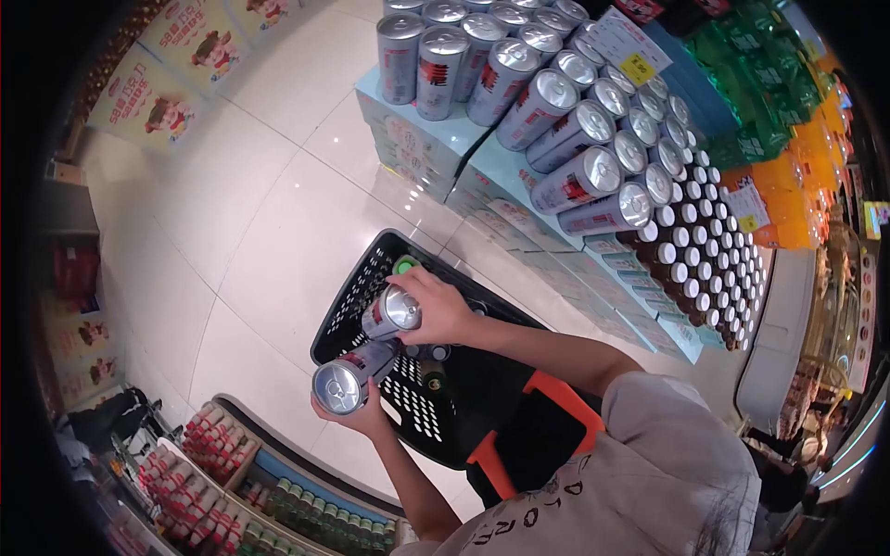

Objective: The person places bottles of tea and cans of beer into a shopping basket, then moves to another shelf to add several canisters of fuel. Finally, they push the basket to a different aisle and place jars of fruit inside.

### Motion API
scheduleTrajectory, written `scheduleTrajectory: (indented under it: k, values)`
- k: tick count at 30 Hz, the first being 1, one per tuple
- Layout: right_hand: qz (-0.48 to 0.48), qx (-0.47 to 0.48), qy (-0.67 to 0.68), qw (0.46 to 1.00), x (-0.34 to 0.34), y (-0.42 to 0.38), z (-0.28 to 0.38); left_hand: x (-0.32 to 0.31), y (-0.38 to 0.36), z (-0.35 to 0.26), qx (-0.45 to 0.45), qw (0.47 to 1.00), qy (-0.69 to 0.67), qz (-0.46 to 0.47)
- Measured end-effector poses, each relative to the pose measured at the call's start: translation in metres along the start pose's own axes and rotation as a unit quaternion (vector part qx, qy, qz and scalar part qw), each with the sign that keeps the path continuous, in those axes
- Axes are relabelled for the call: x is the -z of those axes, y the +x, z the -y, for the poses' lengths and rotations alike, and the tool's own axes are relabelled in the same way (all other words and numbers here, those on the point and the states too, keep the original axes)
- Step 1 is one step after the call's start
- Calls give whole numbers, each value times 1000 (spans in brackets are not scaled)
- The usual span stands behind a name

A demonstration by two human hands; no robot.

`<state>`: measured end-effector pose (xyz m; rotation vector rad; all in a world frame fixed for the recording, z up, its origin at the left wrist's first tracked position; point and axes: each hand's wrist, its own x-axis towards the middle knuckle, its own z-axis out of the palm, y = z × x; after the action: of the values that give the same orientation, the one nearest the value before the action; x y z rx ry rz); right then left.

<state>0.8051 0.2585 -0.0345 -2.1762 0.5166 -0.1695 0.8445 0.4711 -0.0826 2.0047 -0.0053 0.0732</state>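
My right hand [436, 306] is wrapped round a silver can [382, 313] above a black basket [352, 310] with perforated walls. Just below it in the view, my left hand [362, 417] grips a second silver can [343, 382], its top turned toward me. The two cans are close together over the basket's left side. Inside the basket, a green cap [405, 264] and some dark bottles [434, 373] show. Orange handle parts [567, 408] lie at the basket's near side, by my body.
Rows of silver cans [556, 93] stand on stacked cartons [417, 139] at the upper middle. White-capped bottles [700, 250], green bottles [751, 83] and orange bottles [788, 195] are at the right. Shelves of bottles [315, 519] line the lower left.
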Motion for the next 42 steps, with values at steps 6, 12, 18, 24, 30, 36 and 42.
scheduleTrajectory:
  k: [6, 12, 18, 24, 30, 36, 42]
  values:
    - [-107, -44, -74, 990, 136, -23, 40, -24, 23, -69, -111, 981, -81, 136]
    - [-234, -75, -202, 948, 220, -13, 21, -135, 47, -158, -171, 939, -159, 251]
    - [-285, -124, -185, 932, 245, 11, -20, -249, 57, -215, -188, 895, -222, 339]
    - [-286, -150, -207, 923, 243, 35, -44, -318, 48, -218, -201, 883, -233, 354]
    - [-261, -186, -234, 918, 235, 47, -61, -346, 47, -213, -193, 861, -241, 405]
    - [-285, -162, -285, 901, 226, 50, -81, -367, 51, -204, -191, 835, -258, 447]
    - [-326, -119, -338, 875, 216, 45, -84, -381, 52, -197, -177, 818, -269, 476]
